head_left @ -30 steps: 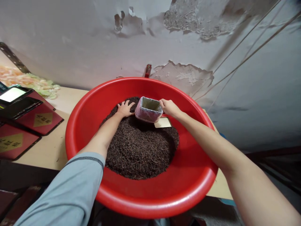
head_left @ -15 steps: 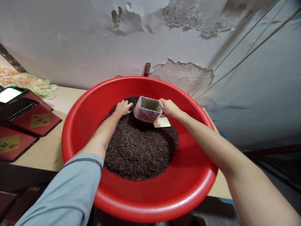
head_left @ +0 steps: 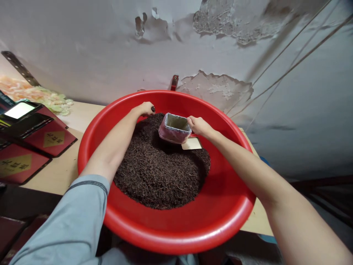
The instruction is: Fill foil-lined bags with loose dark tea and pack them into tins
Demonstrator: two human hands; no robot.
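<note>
A heap of dark loose tea leaves (head_left: 165,176) lies in a wide red plastic basin (head_left: 176,233). My left hand (head_left: 145,108) is closed just above the far left of the heap, with a dark clump of leaves showing at its fingers. At the far middle of the heap stands a small pinkish box-shaped container (head_left: 174,137), its top open and its rim whitish and worn. My right hand (head_left: 199,126) pinches that container by its right rim. Beneath my right hand, a flat pale card or plate (head_left: 192,143) rests at the heap's edge.
Several red tea tins (head_left: 55,139) with yellow diamond labels stand left of the basin on a wooden table (head_left: 52,180). Crumpled pale orange and green packets (head_left: 35,94) lie behind them. A peeling wall (head_left: 104,51) rises behind, with cords (head_left: 289,68) hanging at the right.
My left hand has lifted off the leaves toward the basin's far left, its fingers now closed around some. My right hand and the container have stayed nearly still.
</note>
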